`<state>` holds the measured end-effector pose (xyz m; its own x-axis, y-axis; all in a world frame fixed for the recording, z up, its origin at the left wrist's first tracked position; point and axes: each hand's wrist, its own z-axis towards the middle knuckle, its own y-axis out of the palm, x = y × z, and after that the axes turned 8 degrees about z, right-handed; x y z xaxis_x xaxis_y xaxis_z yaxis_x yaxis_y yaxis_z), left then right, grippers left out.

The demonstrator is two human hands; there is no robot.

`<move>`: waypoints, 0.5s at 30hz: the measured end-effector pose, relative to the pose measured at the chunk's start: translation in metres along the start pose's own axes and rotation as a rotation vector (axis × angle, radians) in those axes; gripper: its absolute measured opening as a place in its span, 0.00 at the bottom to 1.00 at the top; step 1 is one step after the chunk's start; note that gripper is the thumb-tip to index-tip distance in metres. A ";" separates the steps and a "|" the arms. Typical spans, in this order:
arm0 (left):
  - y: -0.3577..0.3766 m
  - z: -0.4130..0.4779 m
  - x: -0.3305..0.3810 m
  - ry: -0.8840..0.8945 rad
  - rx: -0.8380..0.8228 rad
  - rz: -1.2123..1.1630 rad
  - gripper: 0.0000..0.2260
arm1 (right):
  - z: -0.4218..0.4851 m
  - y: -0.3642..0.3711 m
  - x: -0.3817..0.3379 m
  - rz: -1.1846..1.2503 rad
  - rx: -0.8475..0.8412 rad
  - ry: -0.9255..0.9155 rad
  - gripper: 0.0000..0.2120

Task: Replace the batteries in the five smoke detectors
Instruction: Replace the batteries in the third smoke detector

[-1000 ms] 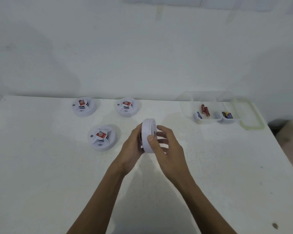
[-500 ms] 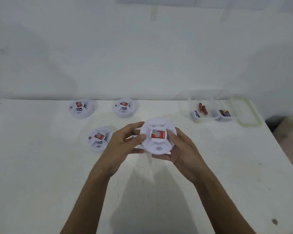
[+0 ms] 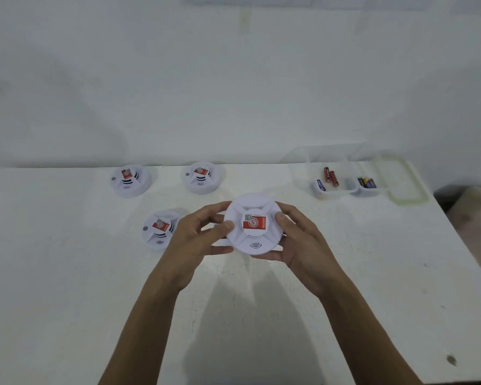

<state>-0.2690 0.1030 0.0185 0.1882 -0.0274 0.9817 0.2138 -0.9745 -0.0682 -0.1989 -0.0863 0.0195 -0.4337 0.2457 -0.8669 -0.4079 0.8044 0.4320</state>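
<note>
Left hand (image 3: 195, 240) and right hand (image 3: 297, 243) both gripped the smoke detector (image 3: 253, 224) by its rim, at 9 and 3 o'clock, label face up toward the camera, above the table (image 3: 67, 273). Battery box (image 3: 342, 173) lay at 2 o'clock, nearer the right hand.

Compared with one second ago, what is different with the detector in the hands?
The held detector was turned from edge-on to label-up, facing the camera. Left hand and right hand grip it throughout. Three detectors on the table and the battery box stayed put.
</note>
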 end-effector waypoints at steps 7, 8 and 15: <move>0.000 -0.001 -0.003 0.002 0.002 0.009 0.15 | -0.001 0.000 0.003 0.026 0.003 0.010 0.16; 0.000 -0.002 -0.003 0.001 0.003 0.005 0.14 | -0.001 -0.001 0.003 0.029 0.002 0.010 0.16; 0.001 -0.003 -0.003 0.000 0.008 0.021 0.14 | -0.002 -0.001 0.005 0.039 0.006 0.022 0.17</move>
<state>-0.2719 0.1017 0.0159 0.1930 -0.0474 0.9801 0.2172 -0.9720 -0.0898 -0.2019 -0.0871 0.0153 -0.4666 0.2655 -0.8436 -0.3857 0.7973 0.4643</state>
